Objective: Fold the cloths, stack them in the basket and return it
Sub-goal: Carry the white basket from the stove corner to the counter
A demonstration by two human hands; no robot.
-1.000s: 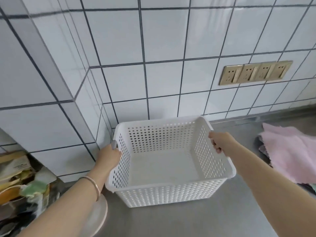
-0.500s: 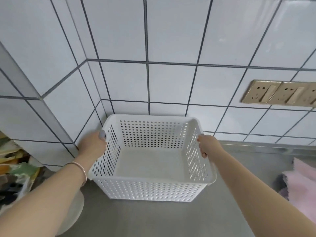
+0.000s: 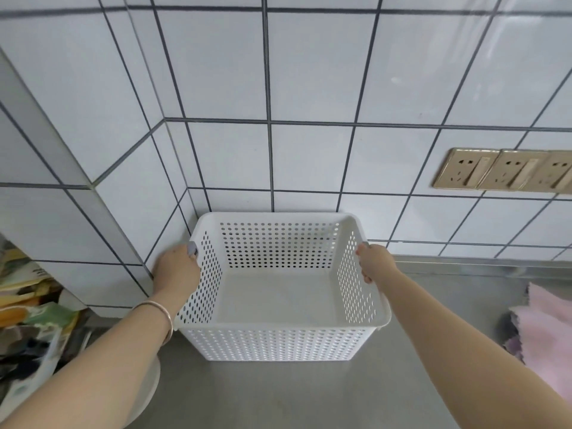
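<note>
A white perforated plastic basket point(image 3: 278, 343) stands on the grey steel counter, pushed back into the tiled corner. Nothing lies inside it. My left hand point(image 3: 176, 270) grips its left rim, thumb over the edge. My right hand point(image 3: 376, 261) grips the right rim, fingers curled over it. At the right edge of the view lies a pink cloth point(image 3: 548, 329) on top of a purple-grey one point(image 3: 513, 345); both are cut off by the frame.
White tiled walls meet in a corner just behind the basket. Gold wall sockets point(image 3: 501, 173) sit at the right. A white round plate point(image 3: 145, 394) lies under my left forearm. Cluttered packets and bags point(image 3: 28, 329) fill the left edge.
Both hands have carried the basket back toward the wall corner and it now sits on the counter. The view has shifted left, so less of the cloths shows.
</note>
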